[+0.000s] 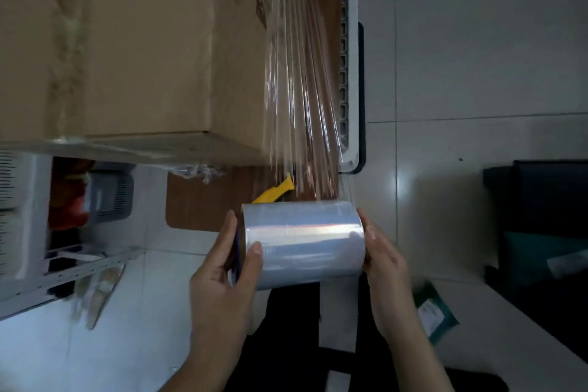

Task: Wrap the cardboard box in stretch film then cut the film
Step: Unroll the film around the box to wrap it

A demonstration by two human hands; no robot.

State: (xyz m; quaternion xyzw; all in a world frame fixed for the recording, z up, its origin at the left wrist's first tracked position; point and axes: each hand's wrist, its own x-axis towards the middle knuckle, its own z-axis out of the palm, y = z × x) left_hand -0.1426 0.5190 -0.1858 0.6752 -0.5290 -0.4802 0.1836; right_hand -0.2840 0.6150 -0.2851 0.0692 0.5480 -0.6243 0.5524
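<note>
A large brown cardboard box (127,42) fills the upper left, resting on a brown table (197,201). A roll of clear stretch film (302,245) sits between both my hands below the box's corner. My left hand (229,264) grips the roll's left end, thumb over its face. My right hand (385,261) presses on the right end. A taut, wrinkled sheet of film (302,89) runs from the roll up along the box's right side. A yellow cutter (275,191) lies on the table just above the roll, partly hidden by it.
A white slatted crate (348,73) stands along the table's right edge. Grey baskets and a metal shelf (79,270) lie at the left. Dark bins (541,216) and a green parcel (436,312) sit on the tiled floor at the right.
</note>
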